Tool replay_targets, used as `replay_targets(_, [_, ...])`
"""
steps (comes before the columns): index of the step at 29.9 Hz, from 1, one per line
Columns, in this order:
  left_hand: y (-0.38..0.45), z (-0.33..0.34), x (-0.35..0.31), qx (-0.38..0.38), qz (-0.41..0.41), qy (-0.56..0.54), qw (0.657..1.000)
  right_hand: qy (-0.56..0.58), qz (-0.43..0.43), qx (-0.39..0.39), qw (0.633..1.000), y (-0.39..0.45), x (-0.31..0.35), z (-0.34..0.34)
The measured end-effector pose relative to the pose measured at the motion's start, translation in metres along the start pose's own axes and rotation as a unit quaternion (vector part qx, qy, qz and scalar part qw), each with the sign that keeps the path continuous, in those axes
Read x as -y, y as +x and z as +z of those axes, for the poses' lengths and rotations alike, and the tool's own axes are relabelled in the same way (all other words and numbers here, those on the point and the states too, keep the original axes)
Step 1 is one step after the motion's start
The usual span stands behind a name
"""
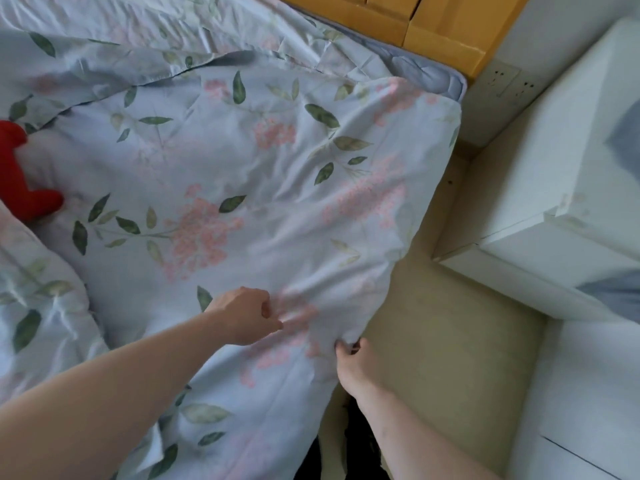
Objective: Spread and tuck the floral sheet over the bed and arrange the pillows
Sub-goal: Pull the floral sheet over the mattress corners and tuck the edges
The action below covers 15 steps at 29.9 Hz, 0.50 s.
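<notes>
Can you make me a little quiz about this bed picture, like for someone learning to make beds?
1. True or false: the right hand is pinching the edge of the floral sheet.
2. What colour is the soft thing lying at the left side of the bed? A) blue B) red C) yellow
3. Fill in: at the far corner by the wooden headboard, the grey ______ shows uncovered.

Key
1. True; it grips the sheet's edge where it hangs over the side, while the left hand hovers just over the sheet, fingers curled.
2. B, red.
3. Mattress; the sheet has not reached that corner.
</notes>
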<state>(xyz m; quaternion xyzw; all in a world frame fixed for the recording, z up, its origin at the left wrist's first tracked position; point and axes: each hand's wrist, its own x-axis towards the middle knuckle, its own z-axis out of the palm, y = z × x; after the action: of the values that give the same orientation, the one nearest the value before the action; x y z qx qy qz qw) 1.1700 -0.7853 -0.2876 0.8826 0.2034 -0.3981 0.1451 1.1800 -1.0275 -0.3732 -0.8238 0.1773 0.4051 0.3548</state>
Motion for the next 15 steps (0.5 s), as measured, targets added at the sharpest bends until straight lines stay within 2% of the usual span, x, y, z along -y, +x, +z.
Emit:
replay_targets(3, [-0.01,0.012,-0.001,-0.017,0.009,0.007,1.0,-0.043,-0.05,-0.072,0.995,-0.008,-0.003,-0.005])
replay_targets(7, [-0.02,0.02,-0.005,-0.051,0.025,0.023,0.998,-0.046,-0.107,-0.063,0.991,-0.031,-0.022,-0.029])
replay_targets(11, [-0.027,0.023,-0.009,-0.072,0.046,0.045,0.995,-0.032,-0.203,-0.106,0.973,-0.054,-0.043,-0.045])
replay_targets(12, [-0.028,0.024,-0.009,-0.074,0.046,0.037,0.995,-0.01,-0.204,-0.125,0.971,-0.057,-0.045,-0.042])
replay_targets(15, [-0.031,0.028,-0.006,-0.053,0.042,0.016,0.998,0.026,-0.125,-0.182,0.975,-0.055,-0.044,-0.025])
